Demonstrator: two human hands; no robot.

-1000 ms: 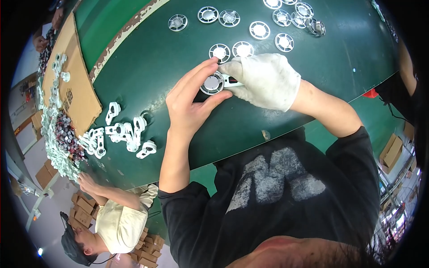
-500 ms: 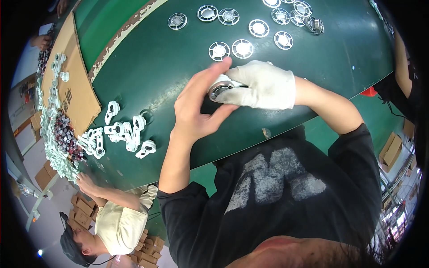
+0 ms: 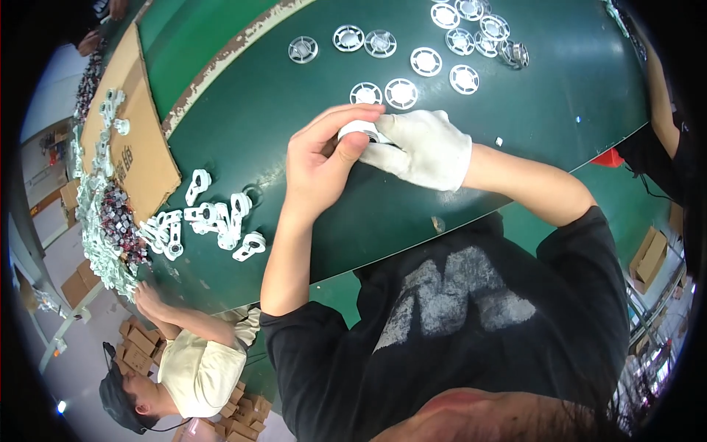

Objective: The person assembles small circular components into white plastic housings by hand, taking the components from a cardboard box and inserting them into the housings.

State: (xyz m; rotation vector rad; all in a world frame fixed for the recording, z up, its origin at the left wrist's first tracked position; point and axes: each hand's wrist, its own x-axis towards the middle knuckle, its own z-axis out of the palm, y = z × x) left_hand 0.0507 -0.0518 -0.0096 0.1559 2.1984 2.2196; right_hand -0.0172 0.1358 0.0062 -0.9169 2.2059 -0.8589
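Note:
Both hands meet above the green table around a white plastic part with a rounded end (image 3: 356, 130). My bare left hand (image 3: 318, 158) grips its round end, with the thumb in front and the fingers behind. My right hand (image 3: 431, 149), in a white glove, pinches the part from the other side. A dark opening shows between the hands; most of the part is hidden by fingers. Just beyond my fingers lie two spoked silver discs, one on the left (image 3: 366, 94) and one on the right (image 3: 401, 93).
More silver discs (image 3: 426, 62) lie farther back. White plastic parts (image 3: 219, 218) form a loose group at the left, near a cardboard sheet (image 3: 140, 132) and a heap of pale parts (image 3: 99, 236). A co-worker in a light shirt (image 3: 199, 368) reaches to that heap.
My left hand has closed round the held part; its fingers and thumb stood apart before. The silver ring face seen earlier on the held part is now turned away or covered.

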